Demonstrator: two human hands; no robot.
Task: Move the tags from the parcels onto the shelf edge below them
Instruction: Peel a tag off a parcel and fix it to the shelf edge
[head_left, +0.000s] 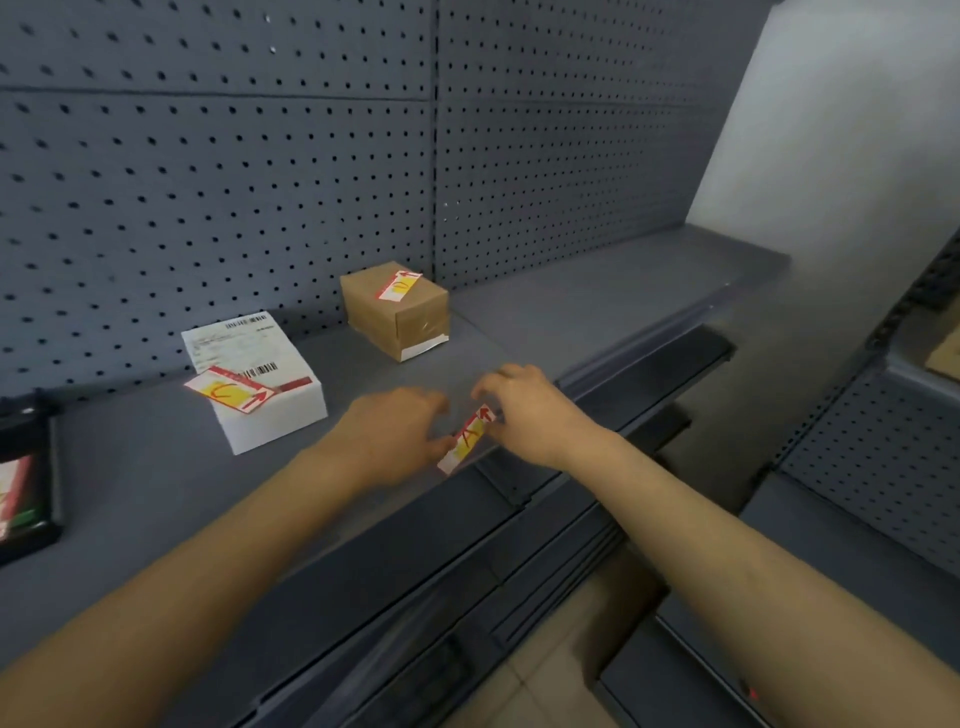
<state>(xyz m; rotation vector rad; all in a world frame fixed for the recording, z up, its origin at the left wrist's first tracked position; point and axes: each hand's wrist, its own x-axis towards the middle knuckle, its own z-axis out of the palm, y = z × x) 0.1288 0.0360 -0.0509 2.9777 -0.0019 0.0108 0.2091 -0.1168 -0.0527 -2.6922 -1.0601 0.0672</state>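
A red, yellow and white tag (466, 437) lies against the front edge of the grey shelf (644, 358). My left hand (395, 434) pinches its lower end and my right hand (524, 408) pinches its upper end. On the shelf behind stands a brown parcel (397, 312) with a similar tag (398, 285) on its top. Left of it sits a white parcel (260, 382) with a tag (229, 389) across its top front corner.
A black item (26, 483) with a red and white tag lies at the far left of the shelf. A grey pegboard (311, 156) backs the shelf. Lower shelves (519, 597) and a tiled floor show beneath. A white wall stands to the right.
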